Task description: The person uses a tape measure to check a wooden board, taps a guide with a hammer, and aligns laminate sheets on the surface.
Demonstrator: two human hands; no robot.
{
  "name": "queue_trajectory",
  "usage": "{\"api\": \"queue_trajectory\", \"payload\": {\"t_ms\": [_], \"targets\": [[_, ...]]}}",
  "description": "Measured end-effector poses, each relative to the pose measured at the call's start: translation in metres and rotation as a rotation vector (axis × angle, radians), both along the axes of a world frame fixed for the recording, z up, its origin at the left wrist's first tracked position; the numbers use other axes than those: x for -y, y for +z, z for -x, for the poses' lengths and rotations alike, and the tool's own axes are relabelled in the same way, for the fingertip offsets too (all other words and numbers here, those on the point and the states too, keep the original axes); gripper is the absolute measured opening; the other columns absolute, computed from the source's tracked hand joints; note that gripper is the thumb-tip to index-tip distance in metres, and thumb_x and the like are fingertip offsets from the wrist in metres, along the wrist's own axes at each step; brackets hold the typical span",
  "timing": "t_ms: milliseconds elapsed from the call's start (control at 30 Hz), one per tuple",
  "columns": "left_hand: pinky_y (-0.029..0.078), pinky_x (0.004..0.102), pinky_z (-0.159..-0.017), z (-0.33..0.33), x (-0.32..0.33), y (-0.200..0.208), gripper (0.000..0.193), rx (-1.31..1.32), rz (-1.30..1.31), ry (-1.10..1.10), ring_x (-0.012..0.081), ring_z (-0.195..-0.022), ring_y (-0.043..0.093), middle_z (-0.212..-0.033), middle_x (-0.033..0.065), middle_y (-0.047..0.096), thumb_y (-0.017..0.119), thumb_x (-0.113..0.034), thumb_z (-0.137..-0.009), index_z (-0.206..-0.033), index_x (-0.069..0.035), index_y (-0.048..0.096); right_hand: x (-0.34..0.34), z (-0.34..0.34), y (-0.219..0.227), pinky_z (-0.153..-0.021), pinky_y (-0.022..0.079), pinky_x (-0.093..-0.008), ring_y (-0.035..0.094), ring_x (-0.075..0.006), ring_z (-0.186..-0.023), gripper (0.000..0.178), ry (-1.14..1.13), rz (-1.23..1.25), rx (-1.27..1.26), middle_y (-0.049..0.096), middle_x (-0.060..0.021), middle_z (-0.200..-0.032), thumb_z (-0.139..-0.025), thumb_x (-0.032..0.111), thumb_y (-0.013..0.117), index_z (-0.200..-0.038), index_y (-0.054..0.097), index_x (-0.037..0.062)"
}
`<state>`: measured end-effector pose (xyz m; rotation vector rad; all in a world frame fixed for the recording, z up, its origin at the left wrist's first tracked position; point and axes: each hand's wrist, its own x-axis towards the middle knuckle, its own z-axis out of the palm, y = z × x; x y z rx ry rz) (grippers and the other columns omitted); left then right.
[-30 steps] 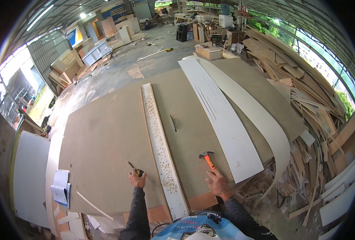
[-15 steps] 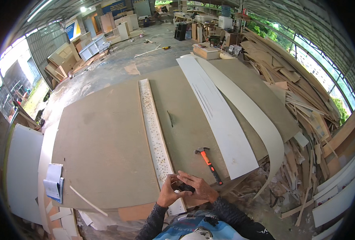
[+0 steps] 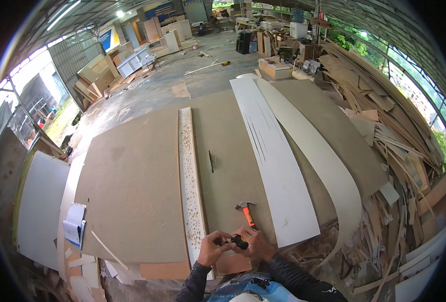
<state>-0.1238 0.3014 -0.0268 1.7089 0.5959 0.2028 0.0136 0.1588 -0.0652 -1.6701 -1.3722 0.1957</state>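
Both my hands meet close to my body, over the near edge of the big brown board (image 3: 132, 191). In my right hand (image 3: 257, 245) sits a small black-and-yellow tape measure (image 3: 240, 242), the fingers wrapped round it. The fingers of my left hand (image 3: 213, 249) are pinched at its left side; any blade between them is too small to see. Just beyond the right hand lies a claw hammer (image 3: 248, 216) with an orange-and-black handle, partly covered by that hand. Under the left hand runs a long narrow white panel (image 3: 186, 146), speckled with brown spots and edged with wooden strips.
A thin dark stick-like thing (image 3: 211, 161) lies right of the speckled panel. Farther right are a white panel (image 3: 278, 171) and a curved cream strip (image 3: 328, 156). An open notebook (image 3: 74, 225) rests at the left edge. Wood offcuts (image 3: 384, 136) pile up at the right.
The fingers of my right hand have come down round the tape measure, showing its yellow part. My left fingers have closed at its side. The whole view has shifted slightly.
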Motion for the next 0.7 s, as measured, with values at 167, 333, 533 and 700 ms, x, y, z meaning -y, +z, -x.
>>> {"api": "queue_trajectory", "payload": {"t_ms": [167,333,533,700], "targets": [[0.044,0.0217,-0.071,-0.026,0.001,0.021,0.020,0.179,0.150,0.122,0.0059,-0.076,0.049,-0.079,-0.0046,0.053,0.080,-0.002,-0.073,-0.087,-0.005,0.066,0.016,-0.069,0.001,-0.087,0.048,-0.0442,0.058,-0.0325,-0.100,0.029,-0.048,-0.066,0.144,0.062,-0.0138,-0.101,-0.088,0.026,0.064,-0.108,0.059,0.0051],[0.046,0.0245,-0.077,-0.031,-0.013,0.032,0.026,0.355,0.173,0.336,0.0095,-0.084,0.053,-0.091,-0.0005,0.057,0.078,-0.006,-0.076,-0.097,-0.005,0.062,0.018,-0.117,-0.025,-0.079,0.046,-0.0409,0.058,-0.0301,-0.093,0.014,-0.162,0.020,0.164,0.063,-0.0083,-0.095,-0.091,0.020,0.056,-0.099,0.063,0.0099],[0.040,0.0424,-0.097,-0.023,-0.052,-0.036,0.092,-0.280,-0.401,0.666,0.0318,-0.122,0.043,-0.128,0.0177,0.046,0.087,-0.044,-0.062,-0.131,-0.002,0.045,-0.022,-0.168,-0.059,-0.074,0.045,-0.0421,0.057,-0.0272,-0.092,0.010,-0.378,0.181,0.189,0.063,-0.0054,-0.094,-0.088,0.016,0.055,-0.091,0.064,0.0117],[0.025,0.0523,-0.109,0.010,-0.058,-0.112,0.124,-0.916,-0.437,0.692,0.0429,-0.131,0.029,-0.139,0.0279,0.031,0.090,-0.049,-0.050,-0.147,-0.009,0.025,-0.106,-0.203,-0.073,-0.074,0.043,-0.0493,0.057,-0.0288,-0.094,0.016,-0.459,0.350,0.333,0.064,-0.0064,-0.096,-0.090,0.020,0.053,-0.093,0.065,0.0104]]}}
